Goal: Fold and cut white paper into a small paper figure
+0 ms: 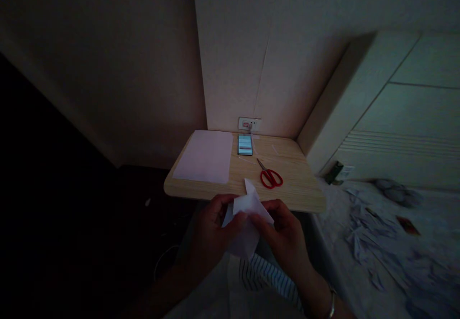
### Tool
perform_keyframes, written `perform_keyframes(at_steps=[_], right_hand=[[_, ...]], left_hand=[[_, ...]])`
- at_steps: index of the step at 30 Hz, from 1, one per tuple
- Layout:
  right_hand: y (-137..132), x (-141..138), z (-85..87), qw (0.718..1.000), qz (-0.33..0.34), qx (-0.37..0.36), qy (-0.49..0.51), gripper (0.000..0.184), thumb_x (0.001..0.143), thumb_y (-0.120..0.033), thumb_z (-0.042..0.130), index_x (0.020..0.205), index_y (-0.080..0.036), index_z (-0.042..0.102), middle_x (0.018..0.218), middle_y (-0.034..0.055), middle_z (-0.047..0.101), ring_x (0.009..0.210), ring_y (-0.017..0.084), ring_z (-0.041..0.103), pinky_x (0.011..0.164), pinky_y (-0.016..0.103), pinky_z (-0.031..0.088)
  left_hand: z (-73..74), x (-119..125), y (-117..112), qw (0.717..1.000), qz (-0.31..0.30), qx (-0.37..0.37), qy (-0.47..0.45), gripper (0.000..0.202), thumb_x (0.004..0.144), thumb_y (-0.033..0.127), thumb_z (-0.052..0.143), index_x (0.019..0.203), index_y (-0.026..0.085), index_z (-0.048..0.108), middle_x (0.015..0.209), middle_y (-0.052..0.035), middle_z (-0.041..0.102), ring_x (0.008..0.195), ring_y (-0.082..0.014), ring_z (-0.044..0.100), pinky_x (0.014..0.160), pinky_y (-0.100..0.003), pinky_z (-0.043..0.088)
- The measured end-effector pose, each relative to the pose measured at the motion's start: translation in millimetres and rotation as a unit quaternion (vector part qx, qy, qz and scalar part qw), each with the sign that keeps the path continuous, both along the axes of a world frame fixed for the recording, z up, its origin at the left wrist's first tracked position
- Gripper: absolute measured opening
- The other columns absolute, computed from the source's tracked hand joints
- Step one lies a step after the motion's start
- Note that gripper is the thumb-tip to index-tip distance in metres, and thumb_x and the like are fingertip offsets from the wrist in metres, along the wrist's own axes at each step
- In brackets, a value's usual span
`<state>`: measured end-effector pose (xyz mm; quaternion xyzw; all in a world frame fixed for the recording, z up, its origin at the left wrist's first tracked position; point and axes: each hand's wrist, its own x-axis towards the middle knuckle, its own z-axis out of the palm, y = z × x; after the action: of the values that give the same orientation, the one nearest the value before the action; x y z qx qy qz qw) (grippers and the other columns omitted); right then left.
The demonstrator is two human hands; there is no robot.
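A white piece of folded paper (247, 201) is held between both hands, just in front of the table's near edge. One pointed flap sticks up from it, and its lower part hangs down over my lap. My left hand (215, 225) grips the left side, thumb on the near face. My right hand (283, 228) pinches the right side, its thumb close to the other thumb. Some fingertips are hidden behind the paper. Beyond the hands, red-handled scissors (271, 178) lie on the table with the blades pointing away.
The small wooden table (294, 175) stands against the wall. On it are a stack of white paper (206, 156), a phone (245, 144) with its screen lit, and thin paper strips. A wall socket (249, 124) is behind the phone. A bed (388, 247) with rumpled cloth stands at right.
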<state>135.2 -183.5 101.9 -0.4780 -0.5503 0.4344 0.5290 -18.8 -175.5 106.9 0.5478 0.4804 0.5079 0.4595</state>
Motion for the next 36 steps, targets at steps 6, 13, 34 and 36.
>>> perform_keyframes(at_steps=[6,13,34,36], right_hand=[[1,0,0.7,0.998,-0.020,0.011,-0.062,0.016,0.081,-0.034,0.060,0.081,-0.018,0.061,0.073,0.0008,0.065,0.065,0.013,0.055,0.058,0.023,0.044],[1,1,-1.0,0.992,-0.015,0.048,-0.112,0.013,0.084,-0.030,0.056,0.084,-0.018,0.062,0.074,0.0010,0.064,0.067,0.014,0.056,0.061,0.024,0.044],[2,-1,6.5,0.984,0.031,0.119,-0.130,0.006,0.084,-0.023,0.056,0.084,-0.022,0.061,0.085,0.0036,0.065,0.081,0.017,0.061,0.074,0.028,0.048],[2,-2,7.8,0.983,0.038,0.118,-0.132,0.006,0.085,-0.022,0.055,0.084,-0.022,0.061,0.085,0.0035,0.065,0.082,0.017,0.061,0.074,0.028,0.048]], left_hand=[[-5.7,-2,5,0.992,0.028,0.070,0.098,0.023,0.076,0.025,0.061,0.098,0.020,0.061,0.089,-0.0020,0.067,0.080,-0.0139,0.062,0.073,-0.023,0.049],[1.1,-5,7,0.990,-0.045,0.058,0.117,0.014,0.079,0.024,0.054,0.089,0.017,0.062,0.085,-0.0028,0.066,0.077,-0.0144,0.061,0.069,-0.022,0.048],[14.1,-5,8,0.970,-0.058,0.130,0.196,0.011,0.081,0.026,0.055,0.076,0.018,0.061,0.075,-0.0003,0.062,0.070,-0.0120,0.058,0.065,-0.022,0.044],[15.0,-5,9,0.971,-0.065,0.124,0.195,0.011,0.081,0.023,0.054,0.073,0.017,0.059,0.072,0.0004,0.060,0.067,-0.0112,0.056,0.063,-0.021,0.043]])
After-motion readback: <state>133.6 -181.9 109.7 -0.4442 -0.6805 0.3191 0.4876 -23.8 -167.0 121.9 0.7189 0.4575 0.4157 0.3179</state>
